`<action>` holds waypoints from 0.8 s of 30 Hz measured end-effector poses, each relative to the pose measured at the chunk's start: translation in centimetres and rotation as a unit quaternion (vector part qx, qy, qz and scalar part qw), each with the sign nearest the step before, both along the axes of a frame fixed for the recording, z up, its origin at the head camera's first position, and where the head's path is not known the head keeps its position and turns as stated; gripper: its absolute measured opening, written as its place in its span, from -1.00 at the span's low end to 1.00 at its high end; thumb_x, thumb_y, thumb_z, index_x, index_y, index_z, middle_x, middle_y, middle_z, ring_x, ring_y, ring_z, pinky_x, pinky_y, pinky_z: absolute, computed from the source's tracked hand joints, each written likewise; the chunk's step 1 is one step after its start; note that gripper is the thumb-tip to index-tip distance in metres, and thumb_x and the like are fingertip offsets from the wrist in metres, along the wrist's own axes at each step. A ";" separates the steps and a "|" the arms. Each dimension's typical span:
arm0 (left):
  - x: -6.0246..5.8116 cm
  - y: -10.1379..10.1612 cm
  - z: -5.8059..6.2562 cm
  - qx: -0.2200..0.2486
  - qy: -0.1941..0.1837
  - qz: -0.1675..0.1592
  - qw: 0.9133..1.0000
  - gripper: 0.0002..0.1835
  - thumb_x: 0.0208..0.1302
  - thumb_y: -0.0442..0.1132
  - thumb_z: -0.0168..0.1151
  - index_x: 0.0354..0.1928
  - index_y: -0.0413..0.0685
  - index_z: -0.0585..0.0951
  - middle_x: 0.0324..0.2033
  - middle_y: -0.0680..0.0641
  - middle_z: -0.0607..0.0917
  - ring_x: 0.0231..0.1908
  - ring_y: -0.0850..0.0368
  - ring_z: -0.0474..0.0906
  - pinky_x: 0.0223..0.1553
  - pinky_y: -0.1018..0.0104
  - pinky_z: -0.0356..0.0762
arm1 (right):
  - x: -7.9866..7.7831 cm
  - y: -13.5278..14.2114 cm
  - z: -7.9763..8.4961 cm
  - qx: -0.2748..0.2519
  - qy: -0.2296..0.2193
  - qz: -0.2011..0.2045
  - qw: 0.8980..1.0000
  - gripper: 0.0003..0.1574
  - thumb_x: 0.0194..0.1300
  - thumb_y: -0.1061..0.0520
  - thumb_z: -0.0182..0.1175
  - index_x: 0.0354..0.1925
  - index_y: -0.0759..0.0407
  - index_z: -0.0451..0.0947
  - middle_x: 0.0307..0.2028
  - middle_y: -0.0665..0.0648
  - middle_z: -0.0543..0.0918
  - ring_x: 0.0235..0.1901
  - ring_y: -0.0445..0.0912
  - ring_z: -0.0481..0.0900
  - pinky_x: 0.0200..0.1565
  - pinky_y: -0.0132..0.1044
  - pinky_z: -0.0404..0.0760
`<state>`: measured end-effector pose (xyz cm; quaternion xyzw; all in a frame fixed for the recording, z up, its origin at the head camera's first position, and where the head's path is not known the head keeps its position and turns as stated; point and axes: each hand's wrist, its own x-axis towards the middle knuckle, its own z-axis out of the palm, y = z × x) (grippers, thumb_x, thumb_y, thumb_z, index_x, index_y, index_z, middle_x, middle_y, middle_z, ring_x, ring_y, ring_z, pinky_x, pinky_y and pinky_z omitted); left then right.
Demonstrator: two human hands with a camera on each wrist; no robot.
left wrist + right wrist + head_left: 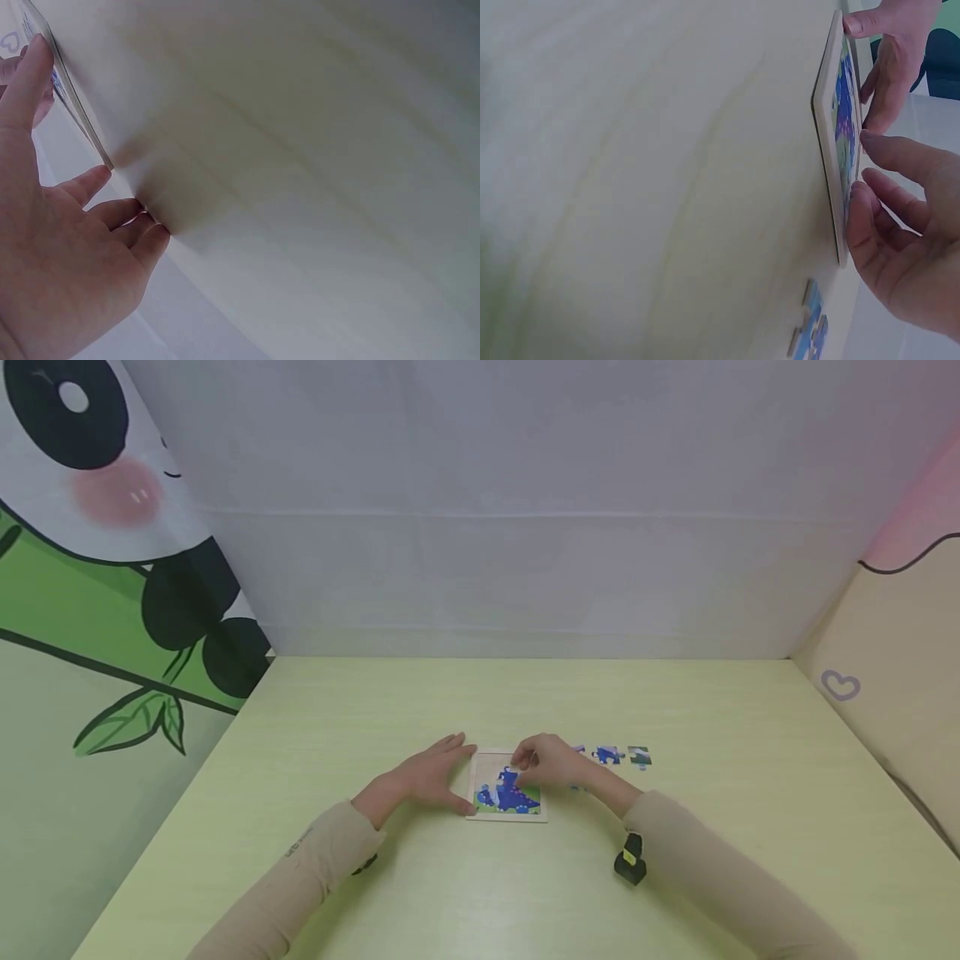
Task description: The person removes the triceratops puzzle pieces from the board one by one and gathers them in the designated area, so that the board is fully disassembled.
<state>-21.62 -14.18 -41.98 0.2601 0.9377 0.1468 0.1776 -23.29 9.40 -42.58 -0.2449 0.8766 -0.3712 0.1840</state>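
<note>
You are at a table (495, 893) screened on three sides; the wider room type cannot be determined. Note the creased, plain grey-white backdrop (495, 577), the left panel (97, 602) printed with cartoon artwork, and the pink-and-cream right panel (900, 693) bearing a purple heart outline (824, 682).

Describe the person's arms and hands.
Long beige fabric sleeves are worn; the left hand and right hand are bare. The left sleeve carries a small dark marking; a black blocky device with a yellow patch shows by the right cuff.
</note>
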 end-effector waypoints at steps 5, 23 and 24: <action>0.0 0.0 0.1 0.002 -0.002 0.000 1.000 0.06 -0.15 0.22 0.36 0.36 -0.10 0.13 0.37 -0.22 -0.01 0.37 -0.11 -0.17 0.30 -0.02 0.00 | 0.3 -0.8 -0.2 0.010 0.001 -0.012 1.000 -0.69 -0.04 0.20 0.37 -0.25 0.21 0.58 -0.42 0.00 0.54 -0.41 -0.17 0.44 -0.33 -0.40 0.49; 0.1 0.0 0.1 0.007 -0.006 0.006 1.000 0.07 -0.17 0.21 0.38 0.36 -0.10 0.14 0.37 -0.21 -0.01 0.37 -0.09 -0.18 0.30 -0.02 -0.01 | 0.5 -1.6 0.2 0.038 0.015 -0.017 0.999 -0.63 -0.12 0.26 0.41 -0.31 0.20 0.49 -0.45 0.01 0.49 -0.43 -0.16 0.42 -0.35 -0.39 0.46; 0.1 0.0 0.1 0.008 -0.006 0.007 1.000 0.07 -0.18 0.21 0.38 0.36 -0.10 0.14 0.37 -0.21 -0.01 0.37 -0.09 -0.18 0.30 -0.02 -0.01 | 0.6 -1.6 0.3 0.036 0.018 -0.015 0.999 -0.63 -0.12 0.26 0.41 -0.30 0.21 0.48 -0.45 0.01 0.49 -0.44 -0.16 0.42 -0.35 -0.39 0.47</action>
